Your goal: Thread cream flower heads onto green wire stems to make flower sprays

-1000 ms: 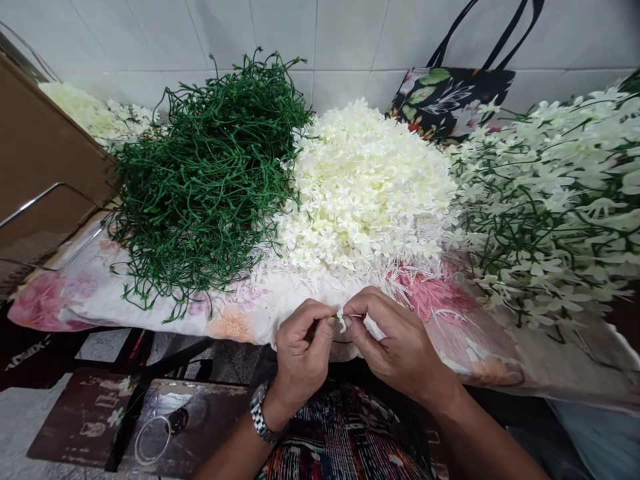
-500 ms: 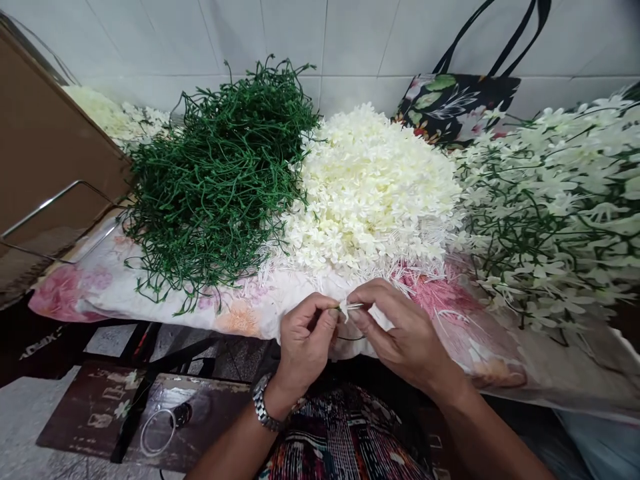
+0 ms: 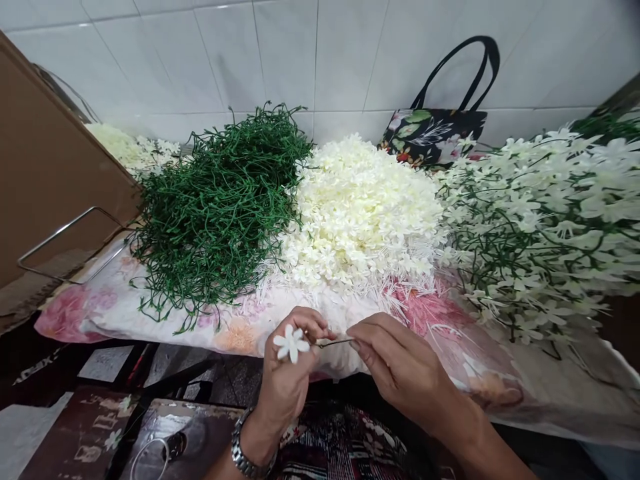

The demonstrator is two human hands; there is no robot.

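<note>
My left hand (image 3: 290,380) is closed in a pinch on a thin green stem (image 3: 333,343) that carries a small white flower (image 3: 291,343) on its left end. My right hand (image 3: 400,370) pinches the other end of the same stem. Both hands hover just in front of the floral cloth (image 3: 100,300) that covers the table. Behind them lie a heap of bare green stems (image 3: 220,200) and a heap of loose white flowers (image 3: 360,207).
A pile of finished flowered sprigs (image 3: 545,220) fills the right side. A dark floral bag (image 3: 435,133) leans on the tiled wall. A brown cardboard box (image 3: 50,167) with a metal wire frame (image 3: 70,230) stands at left. More white flowers (image 3: 125,147) lie behind it.
The white flower now sits spread out on the left end of the stem beside my left hand. Both hands have dropped slightly and the view has tilted up.
</note>
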